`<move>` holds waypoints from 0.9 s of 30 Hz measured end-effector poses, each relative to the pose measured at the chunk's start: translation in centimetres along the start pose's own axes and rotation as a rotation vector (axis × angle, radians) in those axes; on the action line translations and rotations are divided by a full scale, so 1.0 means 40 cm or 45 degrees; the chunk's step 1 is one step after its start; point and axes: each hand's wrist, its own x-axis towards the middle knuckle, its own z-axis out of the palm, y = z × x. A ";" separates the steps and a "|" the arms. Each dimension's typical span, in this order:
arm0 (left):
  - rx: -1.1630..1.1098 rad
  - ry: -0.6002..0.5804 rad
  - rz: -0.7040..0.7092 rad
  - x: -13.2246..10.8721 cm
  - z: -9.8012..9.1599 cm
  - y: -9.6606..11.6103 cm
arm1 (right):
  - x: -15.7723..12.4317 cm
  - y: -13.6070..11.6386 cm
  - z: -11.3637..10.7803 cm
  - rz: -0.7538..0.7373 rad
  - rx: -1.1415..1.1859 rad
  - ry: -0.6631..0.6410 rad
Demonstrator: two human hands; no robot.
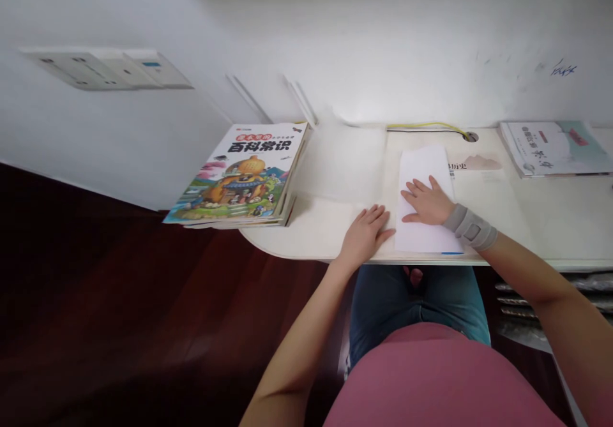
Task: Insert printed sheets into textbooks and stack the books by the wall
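Note:
A book with a cream cover (pixel 488 191), bearing Chinese characters and a mountain picture, lies on the white desk (pixel 297 242) in front of me. Over its left part lies a white sheet (pixel 421 165), narrow and upright, with a small blue strip at its lower right corner. My right hand (pixel 428 203), with a grey band around the wrist, is spread flat on this sheet. Just left of the sheet, my left hand (pixel 366 235) rests with fingers stretched out, holding nothing. Beyond it a translucent film (pixel 342 165) extends to the left.
At the left desk end a stack of books (pixel 244 178) with a colourful cover overhangs the edge. Another book pile (pixel 555 149) lies at the back right. A yellow and black cord (pixel 426 126) runs to a round hole (pixel 471 136). Wall sockets (pixel 115 69) are at the left.

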 end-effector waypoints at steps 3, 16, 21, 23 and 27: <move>-0.032 0.051 0.014 0.002 0.005 0.000 | -0.001 0.001 0.004 0.015 0.019 -0.019; -0.147 0.187 -0.007 0.000 -0.028 0.017 | -0.007 -0.023 0.007 0.053 0.014 -0.017; 0.067 0.155 -0.012 0.001 -0.032 0.057 | -0.020 -0.070 0.010 0.016 -0.002 0.045; 0.099 0.107 0.051 -0.002 -0.036 0.075 | -0.023 -0.069 0.005 -0.014 -0.003 0.045; 0.120 0.033 0.121 -0.008 -0.031 0.094 | 0.001 -0.033 -0.018 -0.128 0.006 -0.033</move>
